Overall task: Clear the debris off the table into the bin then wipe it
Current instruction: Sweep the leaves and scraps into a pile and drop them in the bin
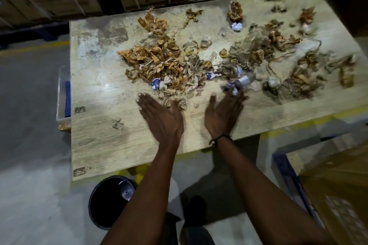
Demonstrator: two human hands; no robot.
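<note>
Dim overall, corners falling near black. Light from above puts soft glare on the table. Motion blur smears the right hand fingertips and right-side debris. Wide-angle bends edges.

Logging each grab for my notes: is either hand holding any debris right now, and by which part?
Nothing is held. The left hand and right hand are both open with straight fingers at the near edge of the debris.
</note>
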